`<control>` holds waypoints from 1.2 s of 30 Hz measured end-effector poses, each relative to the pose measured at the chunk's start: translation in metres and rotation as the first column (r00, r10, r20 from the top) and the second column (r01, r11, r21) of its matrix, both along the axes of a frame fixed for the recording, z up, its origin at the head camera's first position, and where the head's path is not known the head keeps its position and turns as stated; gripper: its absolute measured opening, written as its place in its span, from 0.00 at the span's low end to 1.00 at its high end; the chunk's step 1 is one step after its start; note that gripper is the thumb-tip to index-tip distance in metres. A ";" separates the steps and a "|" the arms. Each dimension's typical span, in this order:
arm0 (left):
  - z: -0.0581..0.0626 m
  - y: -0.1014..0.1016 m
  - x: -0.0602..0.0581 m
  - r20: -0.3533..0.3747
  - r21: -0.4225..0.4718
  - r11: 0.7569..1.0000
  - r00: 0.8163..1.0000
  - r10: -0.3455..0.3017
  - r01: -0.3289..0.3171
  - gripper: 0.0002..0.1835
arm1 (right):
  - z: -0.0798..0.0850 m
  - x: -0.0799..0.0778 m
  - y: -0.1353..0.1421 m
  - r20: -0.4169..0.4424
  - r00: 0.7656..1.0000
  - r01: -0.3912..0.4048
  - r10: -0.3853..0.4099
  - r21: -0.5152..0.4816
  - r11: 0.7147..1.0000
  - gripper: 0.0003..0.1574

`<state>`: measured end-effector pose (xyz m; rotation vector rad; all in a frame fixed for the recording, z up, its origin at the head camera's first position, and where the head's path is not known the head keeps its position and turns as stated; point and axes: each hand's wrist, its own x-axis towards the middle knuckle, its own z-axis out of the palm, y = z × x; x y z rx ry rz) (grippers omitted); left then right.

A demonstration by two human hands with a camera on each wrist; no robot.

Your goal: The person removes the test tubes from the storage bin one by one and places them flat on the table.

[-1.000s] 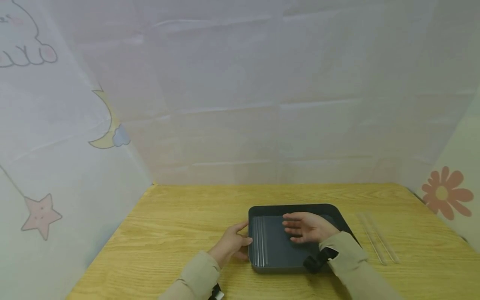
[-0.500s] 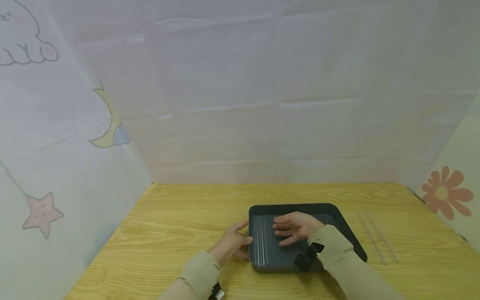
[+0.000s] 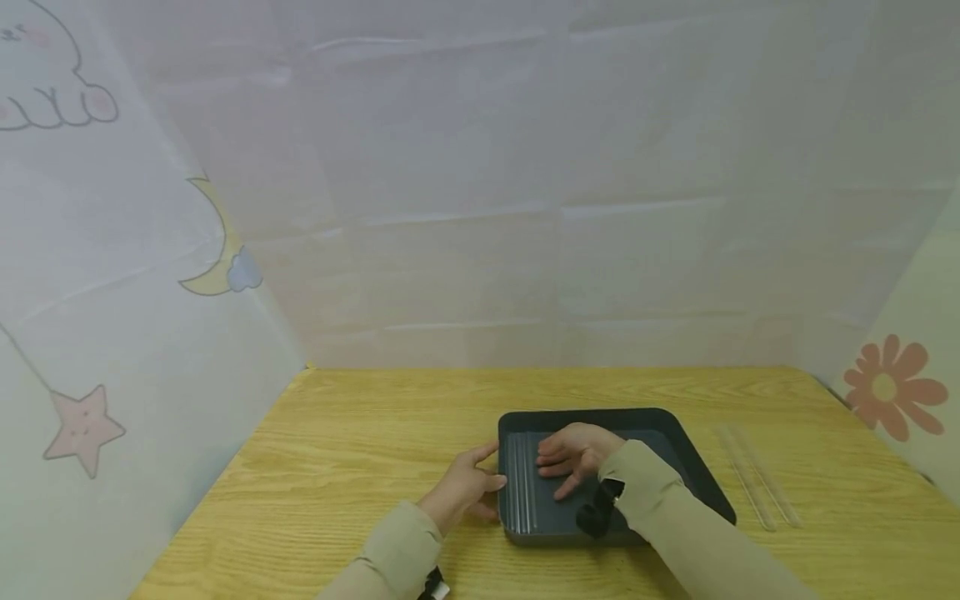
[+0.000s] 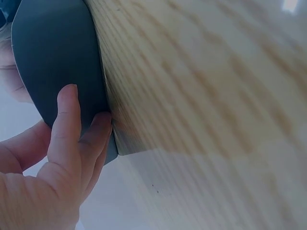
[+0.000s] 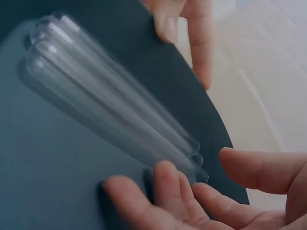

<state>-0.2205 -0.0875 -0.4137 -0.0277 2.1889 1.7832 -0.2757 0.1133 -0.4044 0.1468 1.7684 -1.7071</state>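
Note:
A dark grey rectangular tray [image 3: 585, 419] sits on the wooden table. Several clear test tubes [image 3: 521, 492] lie side by side in it, along its left wall. My left hand [image 3: 461, 490] holds that wall, thumb at the rim and fingers against the outer side [image 4: 62, 62]. Over the tray floor, my right hand [image 3: 581, 458] reaches toward the tubes with fingers spread and holds nothing. In the right wrist view its fingertips [image 5: 165, 170] are close by the tubes' [image 5: 115, 100] near ends; whether they touch I cannot tell.
Two more clear tubes [image 3: 757, 479] lie on the table [image 3: 375, 417] to the right of the tray. A pale wall sheet [image 3: 465, 208] hangs behind the table, and printed sheets stand on both sides.
My right hand has moved left and lower across the tray, toward the test tubes, with its fingers turning downward. My left hand stays at the tray's left wall.

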 end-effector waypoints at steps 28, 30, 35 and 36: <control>-0.001 -0.002 -0.002 0.019 -0.016 1.000 1.000 -0.024 0.024 0.33 | -0.010 -0.014 -0.016 -0.139 0.988 -0.022 0.069 0.316 0.948 0.27; 0.000 -0.002 -0.002 0.021 -0.019 0.999 0.999 -0.027 0.027 0.33 | -0.009 -0.013 -0.017 -0.146 0.986 -0.026 0.079 0.332 0.943 0.28; 0.002 -0.003 0.000 0.015 -0.016 0.999 0.999 -0.033 0.033 0.33 | -0.006 -0.011 -0.019 -0.162 0.981 -0.040 0.105 0.362 0.931 0.28; 0.002 -0.003 0.000 0.011 -0.015 0.999 0.999 -0.035 0.035 0.33 | -0.006 -0.011 -0.018 -0.161 0.981 -0.043 0.108 0.360 0.932 0.27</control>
